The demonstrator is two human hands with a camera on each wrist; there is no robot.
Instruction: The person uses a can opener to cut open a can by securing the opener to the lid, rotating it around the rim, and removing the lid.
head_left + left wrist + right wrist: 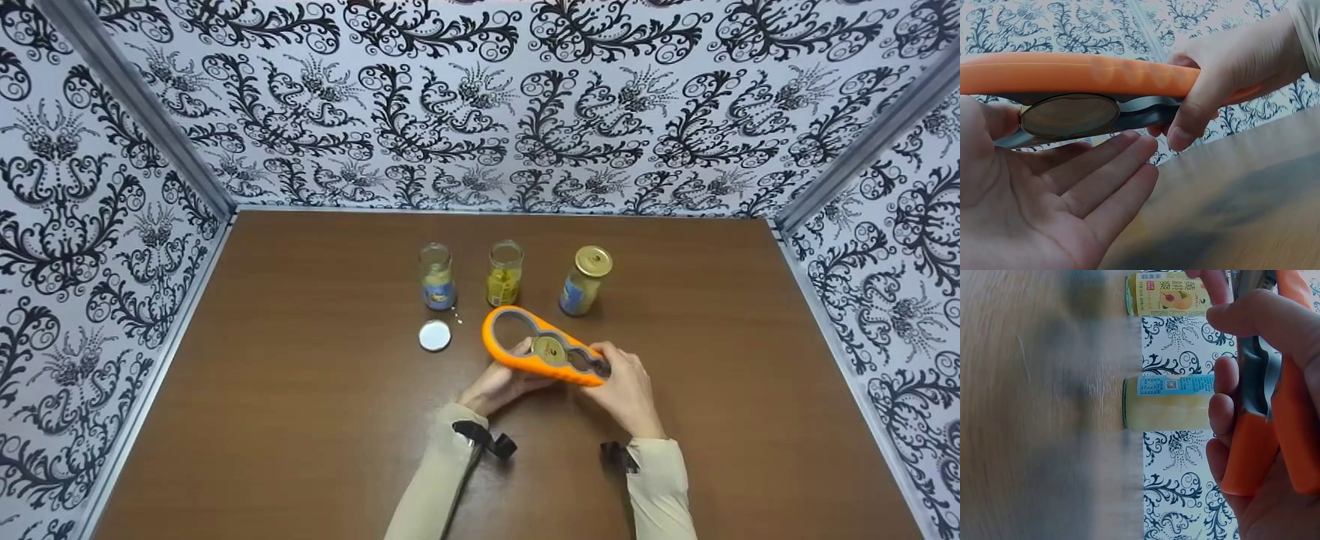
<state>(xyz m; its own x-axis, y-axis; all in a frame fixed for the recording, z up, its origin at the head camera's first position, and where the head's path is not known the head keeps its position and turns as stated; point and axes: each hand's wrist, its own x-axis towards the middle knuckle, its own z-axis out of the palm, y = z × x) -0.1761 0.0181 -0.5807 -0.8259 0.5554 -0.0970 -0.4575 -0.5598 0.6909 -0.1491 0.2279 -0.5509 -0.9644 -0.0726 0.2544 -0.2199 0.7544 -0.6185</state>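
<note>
My right hand [626, 386] grips the handle end of an orange jar opener [525, 364] with grey-lined rings. A gold jar lid [550, 349] sits in its middle ring. My left hand [1067, 191] is palm up under the opener, its fingers stretched out and its thumb at the lid's edge. Beyond the hands stand three glass jars: an uncapped one with a blue label [439, 292], an uncapped one with a yellow label [502, 285], and one with a blue label and a gold lid on it [585, 281].
A loose lid [435, 335] lies white side up before the left jar, with small pale drops [458, 317] beside it. The brown table [300, 375] meets patterned walls [480, 112] at the back and sides.
</note>
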